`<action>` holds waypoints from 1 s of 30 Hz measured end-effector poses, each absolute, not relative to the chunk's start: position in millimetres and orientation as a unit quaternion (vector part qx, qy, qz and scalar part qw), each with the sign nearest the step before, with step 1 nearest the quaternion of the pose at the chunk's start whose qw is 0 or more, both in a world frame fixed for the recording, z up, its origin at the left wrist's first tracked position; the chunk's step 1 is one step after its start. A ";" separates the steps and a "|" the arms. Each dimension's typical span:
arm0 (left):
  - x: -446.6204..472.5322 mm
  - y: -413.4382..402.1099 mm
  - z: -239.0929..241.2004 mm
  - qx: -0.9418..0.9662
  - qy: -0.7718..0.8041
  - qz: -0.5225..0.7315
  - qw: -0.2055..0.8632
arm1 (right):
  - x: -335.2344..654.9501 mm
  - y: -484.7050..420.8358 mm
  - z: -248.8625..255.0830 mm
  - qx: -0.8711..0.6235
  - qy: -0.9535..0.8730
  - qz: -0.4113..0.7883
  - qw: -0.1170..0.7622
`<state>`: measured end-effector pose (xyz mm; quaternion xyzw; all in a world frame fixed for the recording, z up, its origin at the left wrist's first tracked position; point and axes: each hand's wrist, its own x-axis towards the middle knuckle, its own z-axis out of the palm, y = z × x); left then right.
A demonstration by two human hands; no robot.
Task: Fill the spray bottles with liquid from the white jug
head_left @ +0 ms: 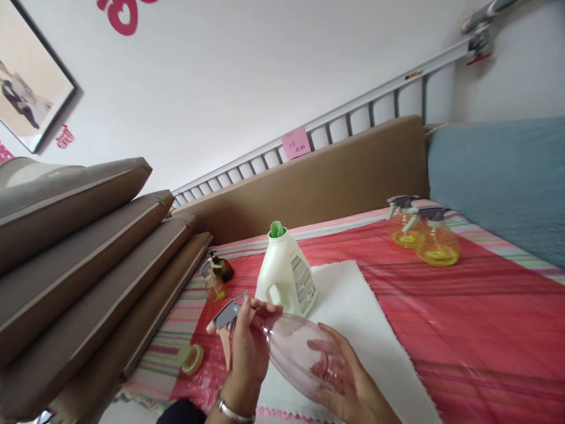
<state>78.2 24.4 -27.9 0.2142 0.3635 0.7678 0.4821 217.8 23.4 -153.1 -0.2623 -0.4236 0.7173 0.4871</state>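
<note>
A clear pink spray bottle (295, 344) lies tilted sideways between my hands, above a white mat. Around its neck, just below the grey and peach trigger head (226, 318), my left hand (251, 341) is closed. My right hand (348, 377) cups the bottle's base, its fingers showing through the clear wall. I see no liquid in the bottle. Just behind it stands a white detergent jug (286, 274) with a green spout in its open mouth. The white mat (362, 318) lies under the jug.
Two spray bottles with yellow liquid (436, 244) stand at the right on the red cloth (463, 312). Further small spray bottles (215, 285) are at the left, near a pale green cap (192, 359). Stacked cushions (88, 259) rise on the left; a brown padded board (344, 171) runs behind.
</note>
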 end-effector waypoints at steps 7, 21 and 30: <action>77.8 21.4 -31.3 0.285 0.390 0.729 0.485 | 214.6 30.8 -157.0 -0.233 -0.345 0.805 0.423; 81.2 15.5 -36.9 0.359 0.399 0.712 0.454 | 223.5 16.8 -124.6 -0.197 -0.172 0.936 0.237; 78.9 15.9 -31.7 0.350 0.418 0.711 0.445 | 216.9 22.9 -154.2 -0.226 -0.357 0.852 0.309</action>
